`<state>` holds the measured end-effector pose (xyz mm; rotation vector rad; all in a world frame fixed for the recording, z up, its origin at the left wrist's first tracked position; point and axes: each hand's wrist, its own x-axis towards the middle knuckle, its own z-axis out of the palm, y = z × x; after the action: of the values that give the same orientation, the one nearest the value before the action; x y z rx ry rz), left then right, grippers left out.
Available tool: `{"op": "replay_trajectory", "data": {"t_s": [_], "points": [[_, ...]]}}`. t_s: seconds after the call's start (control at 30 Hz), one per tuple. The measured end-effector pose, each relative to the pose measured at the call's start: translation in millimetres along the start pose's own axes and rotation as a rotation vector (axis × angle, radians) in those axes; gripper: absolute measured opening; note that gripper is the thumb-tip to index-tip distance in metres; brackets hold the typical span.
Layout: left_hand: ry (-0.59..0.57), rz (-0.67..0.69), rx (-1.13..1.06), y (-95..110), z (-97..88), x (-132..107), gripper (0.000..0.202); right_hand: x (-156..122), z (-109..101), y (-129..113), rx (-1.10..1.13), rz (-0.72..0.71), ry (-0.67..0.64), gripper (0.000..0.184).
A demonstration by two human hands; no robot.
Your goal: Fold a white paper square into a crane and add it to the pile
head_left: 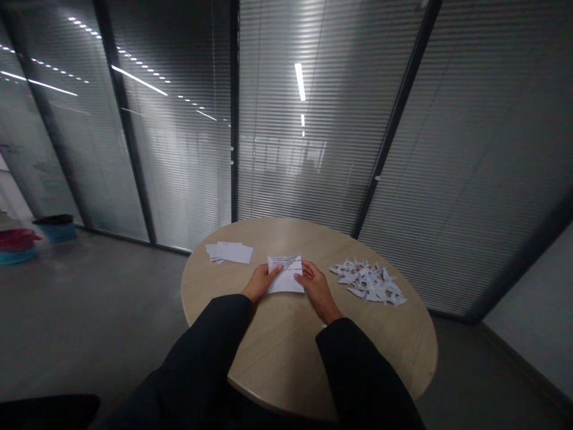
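Between my two hands is a sheet of paper (285, 283), white with lines of print across its upper part. My left hand (259, 282) grips its left side, the thumb lying on the printed face. On the right side my right hand (317, 288) holds the edge, thumb on the front and fingers curled behind. To the left on the table lies a small stack of white paper sheets (235, 252), slightly fanned. A pile of folded white paper pieces (371, 282) with pointed tips, like paper cranes, spreads out on the right.
The round wooden table (277, 352) stands close to a glass partition with blinds (295, 179). On the floor at far left are a blue bin with a black liner (58, 230) and another with a red liner (18, 242).
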<state>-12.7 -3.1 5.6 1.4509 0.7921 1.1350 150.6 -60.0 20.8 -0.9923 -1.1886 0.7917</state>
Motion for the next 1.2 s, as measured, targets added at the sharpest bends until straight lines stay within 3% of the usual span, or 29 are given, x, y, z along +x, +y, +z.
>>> {"op": "replay_trajectory", "data": {"t_s": [0.23, 0.4, 0.8, 0.97, 1.2], "points": [[-0.115, -0.015, -0.059, 3.6, 2.8, -2.9, 0.049, -0.3, 1.7, 0.5, 0.065, 0.021, 0.068, 0.046], [-0.166, -0.060, -0.099, 7.7, 4.2, -7.2, 0.050, -2.1, 2.6, -2.0, 0.143, 0.071, 0.040, 0.042], [-0.126, -0.188, -0.317, 10.7, 5.2, -7.0, 0.043, -2.8, 1.0, 0.2, -0.021, 0.003, 0.005, 0.033], [-0.091, -0.194, -0.402, 18.0, 4.2, -9.9, 0.034, -2.8, 0.0, -1.1, -0.170, -0.154, -0.037, 0.018], [-0.049, -0.236, -0.422, 19.9, 3.3, -8.8, 0.035, -3.9, -0.8, 0.7, -0.325, -0.309, -0.109, 0.029]]}}
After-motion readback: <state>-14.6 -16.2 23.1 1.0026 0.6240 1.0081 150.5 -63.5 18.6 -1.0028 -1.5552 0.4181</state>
